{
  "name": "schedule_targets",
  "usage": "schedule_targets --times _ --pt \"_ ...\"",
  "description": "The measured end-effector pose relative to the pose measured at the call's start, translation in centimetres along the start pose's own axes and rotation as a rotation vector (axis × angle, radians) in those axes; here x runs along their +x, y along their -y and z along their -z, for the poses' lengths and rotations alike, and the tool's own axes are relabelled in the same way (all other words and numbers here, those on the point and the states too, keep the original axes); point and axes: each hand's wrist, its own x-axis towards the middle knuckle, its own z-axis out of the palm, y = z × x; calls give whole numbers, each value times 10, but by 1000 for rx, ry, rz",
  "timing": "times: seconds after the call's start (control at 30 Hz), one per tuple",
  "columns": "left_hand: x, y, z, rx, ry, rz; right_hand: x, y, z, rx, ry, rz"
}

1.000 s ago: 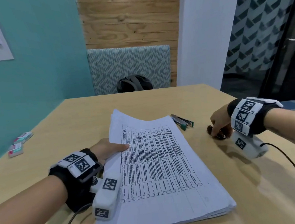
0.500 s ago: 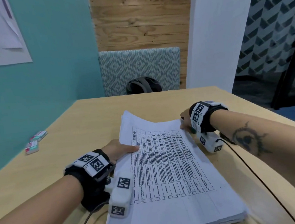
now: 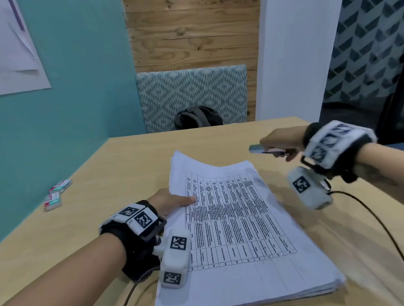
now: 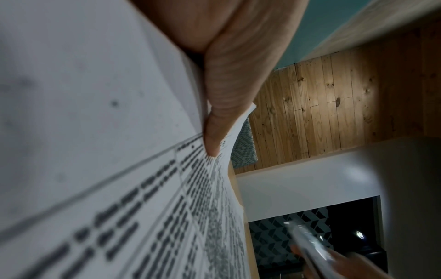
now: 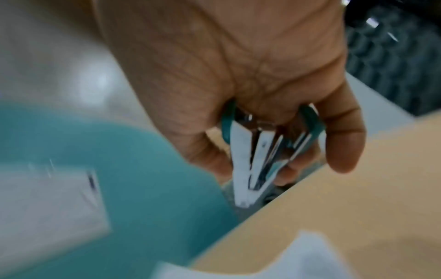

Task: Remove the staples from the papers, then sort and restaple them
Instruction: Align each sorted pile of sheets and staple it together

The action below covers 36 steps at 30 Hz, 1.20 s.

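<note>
A thick stack of papers (image 3: 239, 222) with a printed table on top lies on the wooden table (image 3: 124, 164). My left hand (image 3: 173, 201) holds its left edge, with the thumb (image 4: 219, 122) lying on the top sheet (image 4: 119, 169) and the fingers hidden beneath. The stack's far left corner curls up. My right hand (image 3: 280, 143) grips a teal and metal stapler (image 3: 259, 149) in the air, just past the stack's far right corner. In the right wrist view the stapler (image 5: 257, 151) sits between thumb and fingers, nose pointing away from the palm.
Two small staple boxes (image 3: 53, 201) lie near the table's left edge by the teal wall. A dark backpack (image 3: 198, 117) rests on the patterned chair behind the table. A black cable (image 3: 372, 211) trails from my right wrist across the table.
My right hand left a small dark object at the table's right, reached to the stapler beside the stack's far corner and lifted it. The left hand stayed on the papers.
</note>
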Motion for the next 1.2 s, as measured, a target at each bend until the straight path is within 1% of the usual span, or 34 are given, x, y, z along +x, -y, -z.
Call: schedule_targets --times 0.03,0.07,0.1,0.13,0.17,0.23,0.27,0.33,0.4,0.5,0.57,0.6,0.63,0.73,0.83,0.93,1.1,1.2 --pt "-1 -1 0 6 1 3 -14 2 -1 194 -24 -4" --pt "-1 -1 0 15 0 9 -28 -3 -3 328 -11 6" --pt "-1 -1 0 16 -8 14 -43 -11 -7 439 22 24" --pt "0 -1 -1 19 -12 20 -55 -19 -14 547 62 11" --pt "1 -1 -2 13 -11 24 -63 -29 -23 623 129 -13" --pt "2 -3 -9 2 -6 29 -70 -52 -43 679 234 -61" --pt "4 -4 -15 6 -3 26 -72 -59 -48 658 249 -101" --pt "22 0 -26 21 -8 3 -70 -71 -51 542 214 -153" --pt "35 4 -32 36 -59 -26 -68 -77 -51 456 188 -146" --pt "7 -16 -35 88 -161 -31 -68 -77 -54 378 184 -98" --pt "6 -24 -33 192 -265 -21 -67 -76 -57 354 172 -65" --pt "8 -27 -31 226 -286 -27 -67 -75 -58 355 163 -61" --pt "8 -31 -31 250 -270 -34 -67 -75 -59 364 157 -59" --pt "9 -38 -30 321 -232 45 -66 -77 -59 425 128 -66" --pt "10 -40 -30 379 -285 63 -64 -77 -60 429 125 -70" --pt "16 -41 -28 362 -303 86 -63 -78 -59 418 124 -80" --pt "14 -41 -24 373 -281 137 -66 -78 -58 413 137 -71" --pt "16 -40 -28 450 -257 132 -66 -77 -57 416 148 -65"
